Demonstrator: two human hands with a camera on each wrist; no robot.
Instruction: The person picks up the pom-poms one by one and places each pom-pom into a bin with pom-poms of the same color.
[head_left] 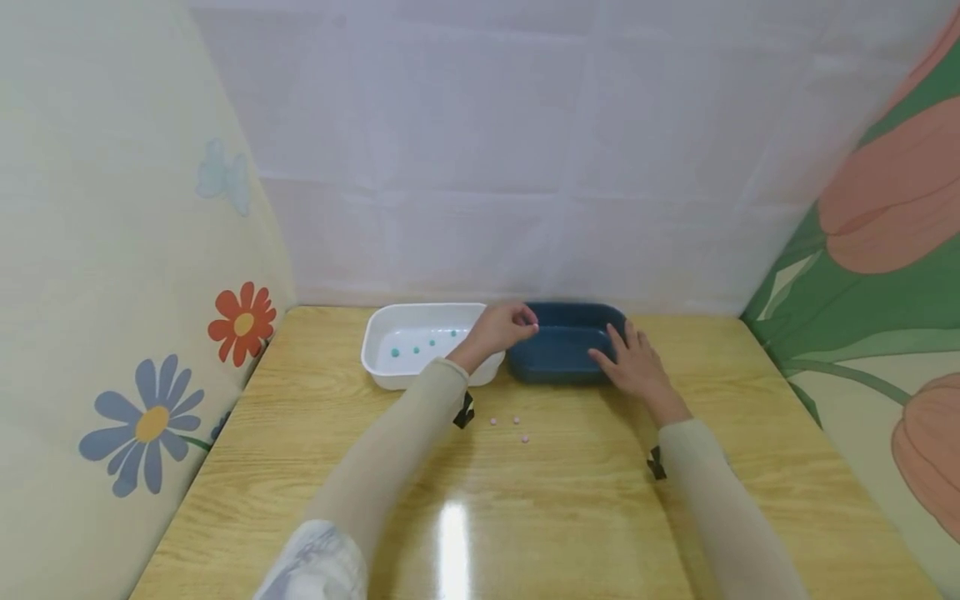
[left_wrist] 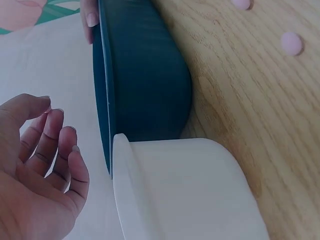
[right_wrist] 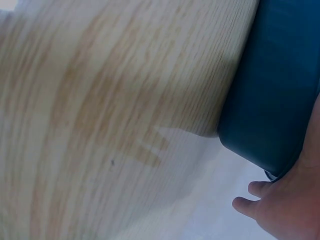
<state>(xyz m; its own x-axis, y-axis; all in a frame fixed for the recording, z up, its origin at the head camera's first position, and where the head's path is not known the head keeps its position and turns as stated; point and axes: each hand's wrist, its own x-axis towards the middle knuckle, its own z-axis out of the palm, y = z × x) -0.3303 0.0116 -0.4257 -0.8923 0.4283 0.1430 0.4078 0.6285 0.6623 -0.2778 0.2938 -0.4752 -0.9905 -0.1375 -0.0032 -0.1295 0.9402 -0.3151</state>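
Note:
My left hand is over the near left end of the blue basin, thumb and forefinger meeting at their tips. Between those tips a sliver of a small pink ball shows; the rest of it is hidden. The other left fingers are loosely bent. My right hand rests at the right end of the blue basin, fingers spread and fairly straight across its rim. Beside it on the left stands a white basin with several small green balls on its floor, partly covered by my left wrist.
Three small pink balls lie on the wooden table in front of the basins. A white cloth wall rises close behind them. Flower-printed cloths flank the table.

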